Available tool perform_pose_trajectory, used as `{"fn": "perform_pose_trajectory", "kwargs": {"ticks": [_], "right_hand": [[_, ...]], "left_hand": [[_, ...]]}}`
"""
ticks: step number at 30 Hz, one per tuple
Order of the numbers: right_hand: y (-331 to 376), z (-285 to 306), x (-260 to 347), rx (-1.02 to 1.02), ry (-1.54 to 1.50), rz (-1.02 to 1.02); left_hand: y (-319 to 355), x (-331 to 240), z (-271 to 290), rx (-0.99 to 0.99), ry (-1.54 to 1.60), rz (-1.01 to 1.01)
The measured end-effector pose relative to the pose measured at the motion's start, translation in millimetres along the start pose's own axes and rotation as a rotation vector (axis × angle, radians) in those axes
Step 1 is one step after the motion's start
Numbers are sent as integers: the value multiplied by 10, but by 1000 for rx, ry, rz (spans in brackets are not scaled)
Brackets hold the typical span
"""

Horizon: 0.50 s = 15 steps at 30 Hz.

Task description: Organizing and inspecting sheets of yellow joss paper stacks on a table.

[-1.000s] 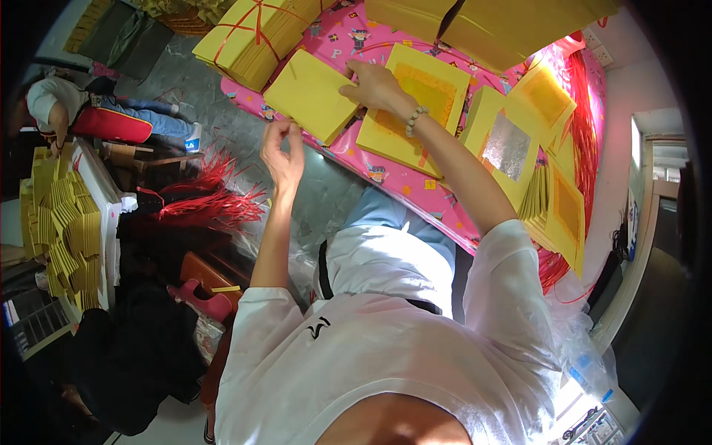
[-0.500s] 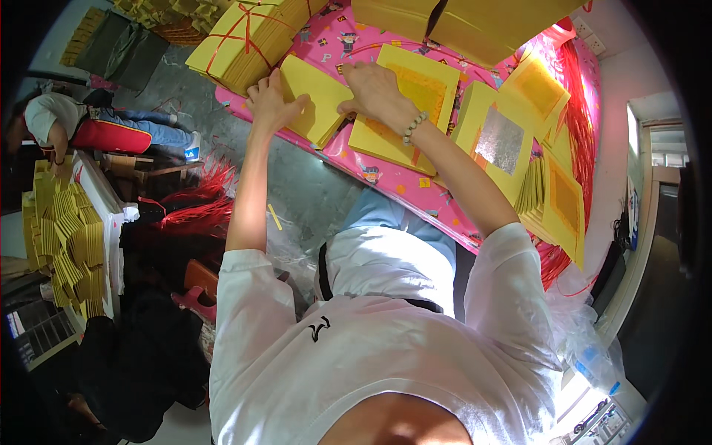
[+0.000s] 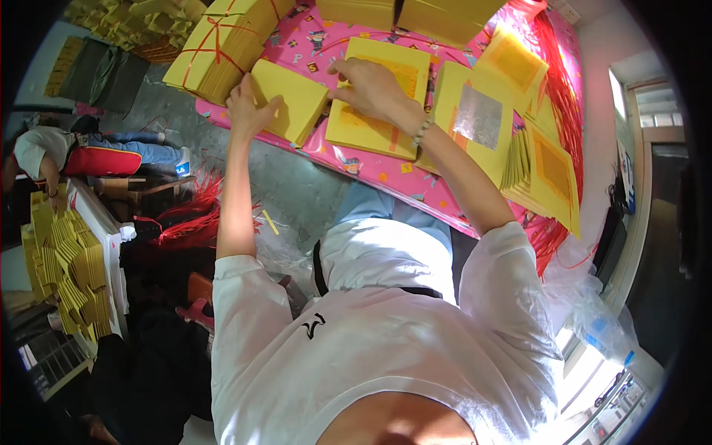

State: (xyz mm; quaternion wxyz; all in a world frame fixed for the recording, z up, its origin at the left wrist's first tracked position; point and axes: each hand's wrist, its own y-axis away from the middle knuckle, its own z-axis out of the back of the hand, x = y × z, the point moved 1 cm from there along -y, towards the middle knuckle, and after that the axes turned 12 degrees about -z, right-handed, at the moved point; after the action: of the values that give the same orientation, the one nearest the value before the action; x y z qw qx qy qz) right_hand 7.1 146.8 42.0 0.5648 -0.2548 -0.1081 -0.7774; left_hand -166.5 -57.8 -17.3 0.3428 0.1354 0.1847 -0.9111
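A plain yellow paper stack (image 3: 293, 96) lies near the left edge of the pink table. My left hand (image 3: 248, 111) rests at its left side, fingers spread along the edge and thumb over the top. At the stack's right corner is the thumb of my right hand (image 3: 371, 90), whose fingers are bent and apart. That hand, with a beaded bracelet (image 3: 423, 132) on its wrist, is over a second yellow paper stack (image 3: 378, 137) with an orange printed panel, hiding part of it. Nothing shows between its fingers.
Yellow bundles tied with red string (image 3: 219, 52) stand at the far left. To the right lie a stack with a silver panel (image 3: 478, 119), fanned sheets (image 3: 519, 159) and red strings (image 3: 560, 104). Another person (image 3: 44, 148) bends by a table of folded yellow paper (image 3: 67, 259).
The whole view has shifted slightly, moving the table leftward in the picture. The plain stack lies straighter, its right end less fanned. Both hands stay at its two sides.
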Motion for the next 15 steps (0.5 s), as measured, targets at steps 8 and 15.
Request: {"fn": "perform_pose_trajectory", "kwargs": {"ticks": [8, 15], "right_hand": [[918, 752, -297, -78, -108, -189], [1911, 1109, -370, -302, -217, -300]], "left_hand": [[40, -149, 167, -202, 64, -216], [267, -1322, 222, -251, 257, -504]]}}
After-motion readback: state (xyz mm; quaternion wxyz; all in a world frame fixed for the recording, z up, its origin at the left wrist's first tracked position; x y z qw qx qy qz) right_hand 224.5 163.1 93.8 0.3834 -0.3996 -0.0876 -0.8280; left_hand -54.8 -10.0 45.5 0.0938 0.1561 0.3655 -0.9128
